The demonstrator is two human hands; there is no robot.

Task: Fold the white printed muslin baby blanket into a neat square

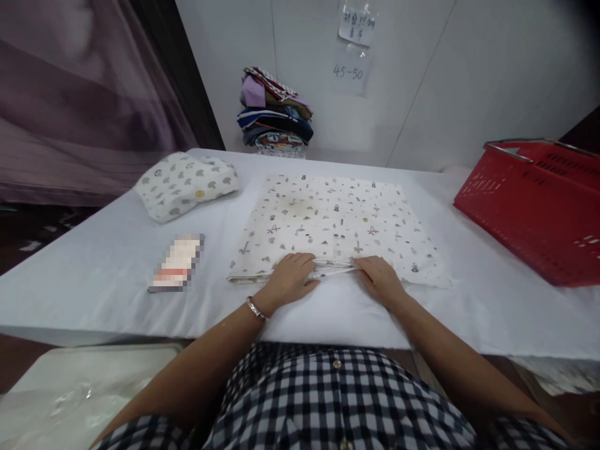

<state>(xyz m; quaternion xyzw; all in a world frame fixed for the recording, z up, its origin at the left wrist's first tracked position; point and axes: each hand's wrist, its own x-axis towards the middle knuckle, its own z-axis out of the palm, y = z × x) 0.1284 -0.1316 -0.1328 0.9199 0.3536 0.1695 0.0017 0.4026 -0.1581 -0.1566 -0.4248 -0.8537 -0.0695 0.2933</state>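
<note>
A folded white cloth (323,215), printed with small palm trees, starfish and shells, is spread on the white-covered table (210,312) in front of me. My left hand (293,278), with a bracelet on its wrist, grips the near edge of this cloth, fingers over the top and thumb on the near side. A short way to the right, my right hand (379,279) has its fingers closed on the same edge, its thumb mostly hidden. Between both hands, the layered edge is gathered into small creases.
A second white cloth with grey prints (190,184) lies crumpled at the back left. A phone (177,262) rests nearer on the left. Against the wall stands a stack of folded fabrics (275,119). A red plastic basket (534,212) occupies the right side.
</note>
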